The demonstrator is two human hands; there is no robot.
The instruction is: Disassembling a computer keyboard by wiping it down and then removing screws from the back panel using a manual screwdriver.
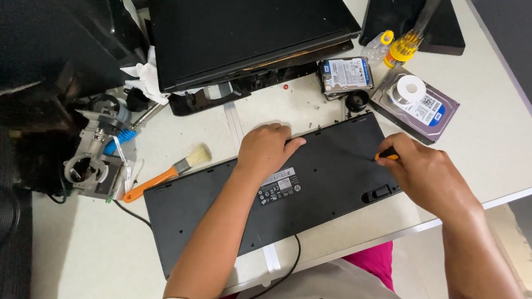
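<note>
At twelve o'clock on the table (504, 132) we see a closed black laptop (243, 23). Toward two o'clock lie two bare hard drives (346, 75), the larger (421, 110) bearing a white tape roll (410, 88). At nine o'clock rests an orange-handled brush (167, 172).

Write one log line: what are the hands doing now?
left hand: presses keyboard | right hand: holds screwdriver on keyboard | brush: beside

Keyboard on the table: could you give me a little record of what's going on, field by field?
Main item: black keyboard, lying face down on the white table
Left hand: pressing flat on the keyboard's back
Right hand: gripping an orange-and-black screwdriver, tip on the keyboard
Nearby left: orange-handled brush
Behind: closed black laptop, two hard drives
</note>
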